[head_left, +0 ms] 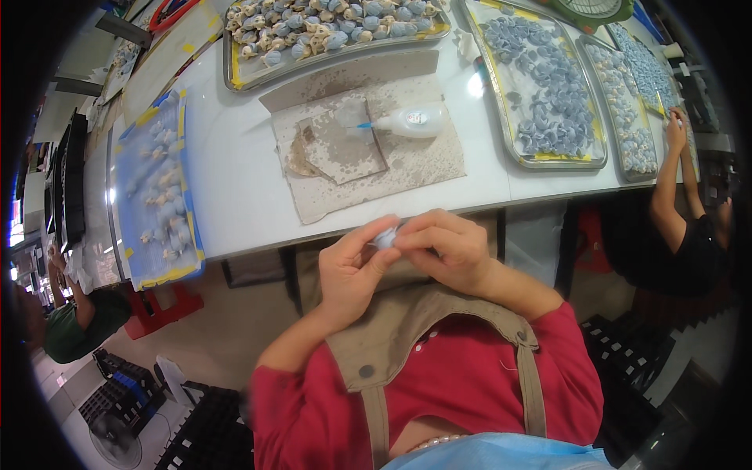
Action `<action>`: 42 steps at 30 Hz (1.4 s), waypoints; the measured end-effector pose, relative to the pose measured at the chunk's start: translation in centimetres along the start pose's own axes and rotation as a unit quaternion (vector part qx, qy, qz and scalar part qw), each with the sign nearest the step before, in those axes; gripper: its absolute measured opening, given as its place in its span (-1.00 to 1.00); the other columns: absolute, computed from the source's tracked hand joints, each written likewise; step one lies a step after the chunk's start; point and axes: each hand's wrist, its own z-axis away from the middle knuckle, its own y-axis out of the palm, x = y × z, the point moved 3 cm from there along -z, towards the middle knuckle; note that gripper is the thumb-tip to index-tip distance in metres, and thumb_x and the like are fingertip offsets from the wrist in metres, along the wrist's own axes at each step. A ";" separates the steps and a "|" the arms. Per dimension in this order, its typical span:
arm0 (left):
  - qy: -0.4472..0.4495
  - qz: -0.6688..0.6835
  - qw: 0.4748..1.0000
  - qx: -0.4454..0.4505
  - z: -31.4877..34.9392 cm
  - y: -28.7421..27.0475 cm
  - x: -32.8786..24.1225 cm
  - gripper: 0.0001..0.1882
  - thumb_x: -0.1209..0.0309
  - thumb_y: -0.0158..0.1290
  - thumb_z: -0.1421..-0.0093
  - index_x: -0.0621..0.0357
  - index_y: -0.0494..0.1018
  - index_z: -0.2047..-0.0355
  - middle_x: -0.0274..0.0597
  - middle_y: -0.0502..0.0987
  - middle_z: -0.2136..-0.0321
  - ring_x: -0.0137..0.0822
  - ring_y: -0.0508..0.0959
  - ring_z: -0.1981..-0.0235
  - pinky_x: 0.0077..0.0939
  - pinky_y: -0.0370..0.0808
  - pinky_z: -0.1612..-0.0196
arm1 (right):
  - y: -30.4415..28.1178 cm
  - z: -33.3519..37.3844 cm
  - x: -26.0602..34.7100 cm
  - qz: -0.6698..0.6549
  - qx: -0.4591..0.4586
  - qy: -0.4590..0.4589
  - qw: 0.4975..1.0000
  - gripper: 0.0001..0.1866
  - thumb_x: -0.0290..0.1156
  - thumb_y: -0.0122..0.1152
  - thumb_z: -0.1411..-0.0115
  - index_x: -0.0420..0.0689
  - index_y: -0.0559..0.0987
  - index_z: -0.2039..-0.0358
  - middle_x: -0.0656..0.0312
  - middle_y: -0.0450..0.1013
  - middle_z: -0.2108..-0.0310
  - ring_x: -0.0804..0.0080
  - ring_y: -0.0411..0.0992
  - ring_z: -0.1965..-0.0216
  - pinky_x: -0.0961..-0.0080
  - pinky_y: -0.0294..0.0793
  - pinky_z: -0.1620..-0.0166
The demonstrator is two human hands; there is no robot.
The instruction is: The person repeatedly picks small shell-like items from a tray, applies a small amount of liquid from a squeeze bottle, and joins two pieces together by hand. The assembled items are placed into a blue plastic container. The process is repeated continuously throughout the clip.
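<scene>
Just in front of the table's near edge, my left hand [352, 262] and my right hand [448, 249] meet, fingers closed around one small blue-grey piece [385, 237]. Its lower part and exact shape are hidden by the fingertips. Beyond the hands lies a stained cardboard sheet [423, 168] on the table. On it rests a white squeeze bottle [415, 122] on its side, its blue nozzle pointing left. A metal tray [523, 162] of loose blue-grey, shell-like pieces [556, 102] stands to the right of the cardboard.
Behind the cardboard, a tray [258, 78] holds many blue and beige small figures. At the left is a blue tray [189, 227] edged with yellow tape, with similar figures. More filled trays [627, 117] stand at the right, where another person's hands [677, 129] work. A second person sits far left.
</scene>
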 end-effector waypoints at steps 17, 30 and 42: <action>0.042 0.014 0.999 0.019 0.0 -0.1 -1.4 -0.57 0.51 0.15 -0.05 0.33 0.37 0.04 -0.20 0.50 0.21 -0.51 0.48 0.30 -0.68 0.42 0.23 | 0.8 0.0 -1.9 -0.345 0.059 0.136 0.927 -0.43 -0.49 0.27 -0.01 -0.10 0.32 -0.06 0.20 0.37 0.13 0.45 0.35 0.09 0.53 0.32 0.00; 0.176 -0.138 0.972 0.075 0.0 0.0 -2.6 -0.70 0.43 0.11 -0.11 0.27 0.45 0.14 -0.09 0.54 0.22 -0.40 0.55 0.27 -0.63 0.45 0.22 | 0.7 -0.3 -0.7 -0.389 0.149 0.179 0.891 -0.55 -0.48 0.20 -0.09 -0.28 0.36 0.01 0.03 0.34 -0.01 0.37 0.34 0.00 0.44 0.31 -0.05; 0.183 -0.114 0.973 0.078 -0.2 -0.4 -2.3 -0.72 0.44 0.11 -0.11 0.24 0.46 0.16 -0.10 0.55 0.25 -0.41 0.54 0.28 -0.65 0.44 0.25 | 1.2 -0.2 -0.7 -0.385 0.136 0.186 0.894 -0.56 -0.53 0.18 -0.09 -0.30 0.35 0.01 -0.05 0.34 -0.01 0.33 0.33 -0.02 0.41 0.30 -0.07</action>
